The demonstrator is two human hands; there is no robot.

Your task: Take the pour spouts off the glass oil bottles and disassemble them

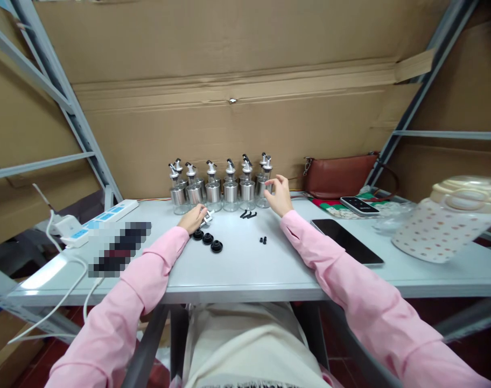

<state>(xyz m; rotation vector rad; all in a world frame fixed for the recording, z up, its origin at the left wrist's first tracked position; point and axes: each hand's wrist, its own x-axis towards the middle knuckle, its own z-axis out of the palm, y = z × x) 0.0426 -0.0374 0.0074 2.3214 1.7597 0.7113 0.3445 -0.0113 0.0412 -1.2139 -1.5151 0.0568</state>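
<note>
Several glass bottles with silver metal bands (pixel 230 193) stand in rows at the back, topped with silver-and-black pour spouts. My right hand (pixel 279 196) is raised beside the rightmost front bottle (pixel 263 188). Its thumb and fingers are apart and curved, with nothing visible between them; whether they touch the glass I cannot tell. On the left, my left hand (pixel 193 218) rests low on the table, fingers lying over some small white pieces (pixel 207 217) that it partly covers. Just in front of it lie three round black stoppers (pixel 208 238). Small black levers (pixel 248 214) and two tiny black plugs (pixel 262 240) lie between my hands.
A black tablet (pixel 346 241), a phone (pixel 359 205), a brown bag (pixel 340 177) and a dotted jug (pixel 443 226) occupy the right side. At left are a white power strip (pixel 104 218) with cables and a blurred-out dark object (pixel 122 249). Cardboard (pixel 229 124) walls the back.
</note>
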